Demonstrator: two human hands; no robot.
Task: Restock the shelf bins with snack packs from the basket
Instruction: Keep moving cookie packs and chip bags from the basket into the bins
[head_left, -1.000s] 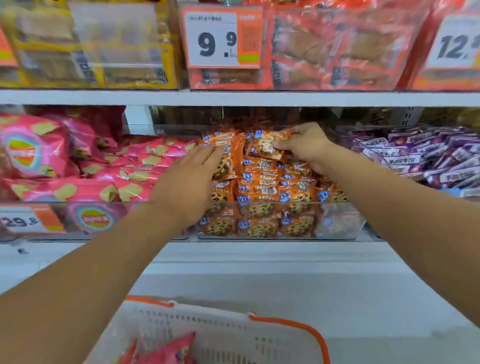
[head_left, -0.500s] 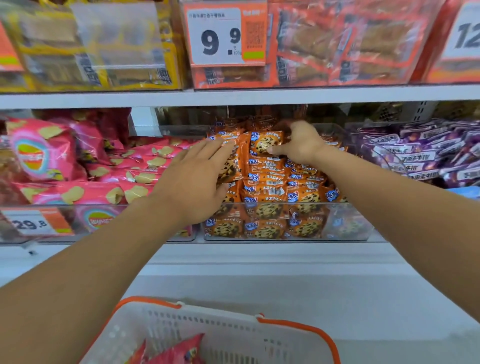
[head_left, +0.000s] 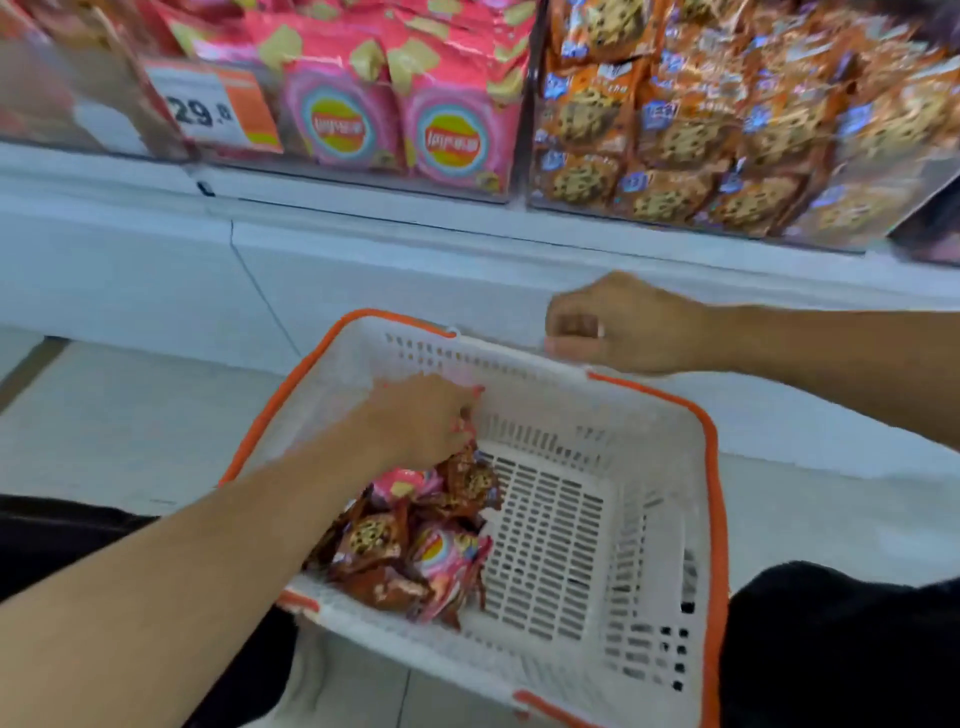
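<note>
The white basket (head_left: 571, 545) with its orange rim sits tilted on the floor below me, its slatted bottom mostly bare. The snack packs (head_left: 410, 540) lie heaped in its left corner: brown cookie ones and pink ones (some overlapping). Above, the clear shelf bins (head_left: 524, 104) stand full, pink packs left, orange cookie packs right.

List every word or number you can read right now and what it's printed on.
"29.8": price tag on the front of the pink chip bin.
Round logos on pink chip bags: lettering blurred, unreadable.
Blue labels on orange cookie packs: too blurred.
Packs in the basket: no legible print.
</note>
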